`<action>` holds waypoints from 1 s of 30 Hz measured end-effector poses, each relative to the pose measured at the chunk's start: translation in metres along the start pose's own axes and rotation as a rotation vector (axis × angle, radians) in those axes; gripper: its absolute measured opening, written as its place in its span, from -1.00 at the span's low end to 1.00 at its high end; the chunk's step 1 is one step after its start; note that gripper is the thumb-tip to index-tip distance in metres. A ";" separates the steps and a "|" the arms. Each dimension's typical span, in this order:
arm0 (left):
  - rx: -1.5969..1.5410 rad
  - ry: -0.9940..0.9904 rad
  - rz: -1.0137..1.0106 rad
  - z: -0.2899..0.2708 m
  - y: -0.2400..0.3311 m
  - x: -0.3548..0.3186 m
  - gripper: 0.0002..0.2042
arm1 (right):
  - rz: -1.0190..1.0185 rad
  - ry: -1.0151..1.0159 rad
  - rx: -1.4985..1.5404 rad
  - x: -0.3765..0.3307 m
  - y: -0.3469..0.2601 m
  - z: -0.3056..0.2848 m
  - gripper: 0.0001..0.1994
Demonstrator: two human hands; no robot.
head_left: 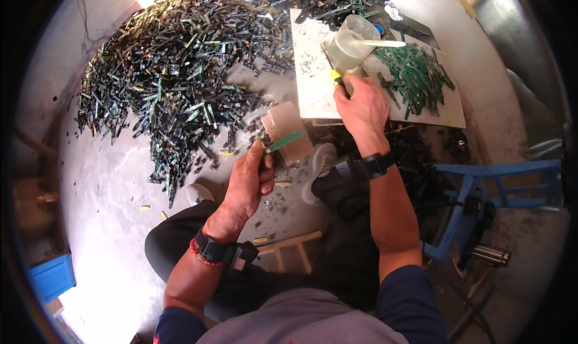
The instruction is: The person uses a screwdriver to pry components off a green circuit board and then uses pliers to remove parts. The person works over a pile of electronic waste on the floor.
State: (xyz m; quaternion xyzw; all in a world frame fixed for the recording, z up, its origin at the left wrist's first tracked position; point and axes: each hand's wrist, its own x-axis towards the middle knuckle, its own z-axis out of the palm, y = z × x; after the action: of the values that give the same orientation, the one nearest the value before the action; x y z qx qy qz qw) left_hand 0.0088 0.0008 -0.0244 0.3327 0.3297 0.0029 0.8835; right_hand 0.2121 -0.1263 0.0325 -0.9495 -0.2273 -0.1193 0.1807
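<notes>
My left hand pinches a narrow green strip, which looks like a circuit board piece, above a brown cardboard piece on the floor. My right hand is closed round a tool with a yellow and black handle, a screwdriver by its look. Its thin shaft points up beside a translucent plastic tub on a white board. Across the tub's rim lies a pale flat stick. Right of the tub is a heap of bare green strips.
A large pile of dark strip-shaped parts covers the floor ahead and left. Blue metal stool-like frame stands at right. Small yellow pieces and black debris are scattered near my shoes. A wooden frame lies between my legs.
</notes>
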 end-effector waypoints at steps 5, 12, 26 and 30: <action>0.029 -0.013 0.013 0.008 0.002 0.000 -0.55 | 0.207 0.291 0.551 0.014 0.023 -0.016 -0.57; 0.063 0.002 0.006 0.005 -0.006 0.002 -0.56 | 0.013 0.269 0.889 0.042 0.016 -0.042 -0.57; -0.061 -0.133 0.007 -0.020 -0.030 0.029 -0.54 | 0.192 0.342 0.738 0.003 0.033 -0.057 -0.84; -0.069 -0.135 0.013 -0.027 -0.035 0.034 -0.54 | 0.307 0.052 0.901 -0.003 0.029 -0.061 -0.81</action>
State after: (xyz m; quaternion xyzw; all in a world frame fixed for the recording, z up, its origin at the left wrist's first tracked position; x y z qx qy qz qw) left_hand 0.0120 -0.0031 -0.0797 0.3036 0.2671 -0.0026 0.9146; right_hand 0.2145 -0.1757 0.0786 -0.7960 -0.1088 -0.0046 0.5954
